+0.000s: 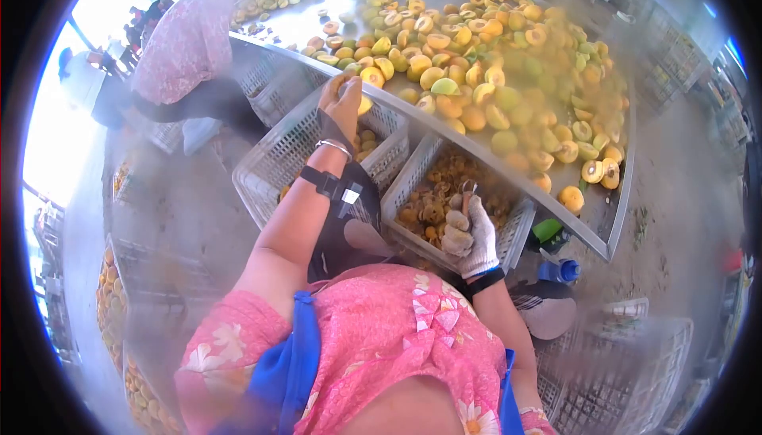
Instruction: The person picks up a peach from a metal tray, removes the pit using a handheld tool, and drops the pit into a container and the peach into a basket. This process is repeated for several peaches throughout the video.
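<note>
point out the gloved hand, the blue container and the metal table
Gloved right hand (475, 238): head view, middle of the hand
Blue container (559, 271): head view, its side
Metal table (516, 191): head view, near rim

We wear a pink short-sleeved top (369, 300) with a fine pale pattern, large white flowers (228, 344) and pink-and-white bow-like ruffles (435, 308) down the chest. Broad blue straps (298, 363) run down both sides of it. Our left wrist carries a slim silver bracelet (333, 146) and a black strap (321, 182) with a dark buckle and a small white square (350, 195). Our right hand (468, 232) has a knitted white glove (482, 254), its fingers stained greyish brown, above a plain black wristband (486, 280). Our dark trousers (327, 254) show greyish patches at the knees.
</note>
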A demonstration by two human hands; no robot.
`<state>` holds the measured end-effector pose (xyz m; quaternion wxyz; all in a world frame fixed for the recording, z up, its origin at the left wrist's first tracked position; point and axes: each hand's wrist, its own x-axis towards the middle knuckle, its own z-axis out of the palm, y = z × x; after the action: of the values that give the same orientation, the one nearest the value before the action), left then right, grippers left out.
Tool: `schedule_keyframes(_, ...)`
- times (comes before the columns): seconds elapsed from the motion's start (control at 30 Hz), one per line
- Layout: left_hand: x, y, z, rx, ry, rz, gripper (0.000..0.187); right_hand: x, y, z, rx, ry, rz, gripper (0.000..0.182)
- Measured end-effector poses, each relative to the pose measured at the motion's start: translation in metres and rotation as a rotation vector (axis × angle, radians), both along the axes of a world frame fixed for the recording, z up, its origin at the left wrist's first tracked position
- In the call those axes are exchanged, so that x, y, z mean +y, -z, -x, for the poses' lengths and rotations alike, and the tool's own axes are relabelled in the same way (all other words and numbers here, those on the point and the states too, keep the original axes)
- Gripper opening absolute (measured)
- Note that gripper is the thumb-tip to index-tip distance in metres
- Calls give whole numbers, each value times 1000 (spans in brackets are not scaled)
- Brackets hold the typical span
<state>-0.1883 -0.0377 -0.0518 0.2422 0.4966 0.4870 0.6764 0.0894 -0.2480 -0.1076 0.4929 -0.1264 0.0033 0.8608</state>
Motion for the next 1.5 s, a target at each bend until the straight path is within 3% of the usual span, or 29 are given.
schedule_keyframes(0.1,-14,-36,-43,511,-52,-45,40,3,-11,9,-106,-10,52,39)
schedule_keyframes(0.13,-10,-41,-59,526,115,-11,50,5,-12,11,-174,-29,92,39)
schedule_keyframes(0.2,18,-33,-96,652,201,94,60,7,-12,16,-250,-32,47,37)
schedule_keyframes(0.23,23,-31,-107,783,208,27,65,8,-11,17,-294,-19,50,37)
schedule_keyframes(0.37,48,-32,-143,1232,208,210,65,8,-21,4,-390,61,75,35)
schedule_keyframes(0.5,54,-50,-141,1338,258,183,59,3,-23,-18,-458,219,-21,40)
schedule_keyframes(0.6,50,-69,-124,1211,414,386,53,-4,-28,-16,-570,203,-50,39)
schedule_keyframes(0.7,45,-54,-93,553,578,497,52,-6,-35,-7,-669,165,-50,37)
schedule_keyframes(0.73,52,-29,-89,111,668,495,50,-6,-36,-4,-711,168,-49,37)
schedule_keyframes(0.77,42,-23,-83,-115,759,407,47,-5,-37,1,-752,172,-50,37)
schedule_keyframes(0.93,-32,-21,-77,-1010,1134,274,28,1,-63,30,-1056,145,-175,29)
schedule_keyframes(1.03,-67,-22,-82,-1204,1087,343,26,5,-75,46,-1210,147,-295,24)
schedule_keyframes(1.07,-77,-22,-86,-1167,980,371,29,9,-74,46,-1307,129,-312,25)
schedule_keyframes(1.17,-94,-9,-90,-1065,941,415,32,17,-65,51,-1664,217,-502,30)
schedule_keyframes(1.23,-84,33,-101,-442,800,183,36,17,-68,55,-1828,275,-591,30)
schedule_keyframes(1.27,-84,40,-104,-374,781,140,36,17,-70,57,-1888,312,-637,29)
schedule_keyframes(1.33,-111,-6,-98,-1137,948,494,35,16,-72,58,-1964,326,-660,29)
schedule_keyframes(1.43,-115,1,-105,-976,930,347,36,16,-73,56,-2006,254,-586,33)
schedule_keyframes(1.5,-119,-6,-106,-1022,940,351,35,14,-73,57,-2025,276,-591,34)
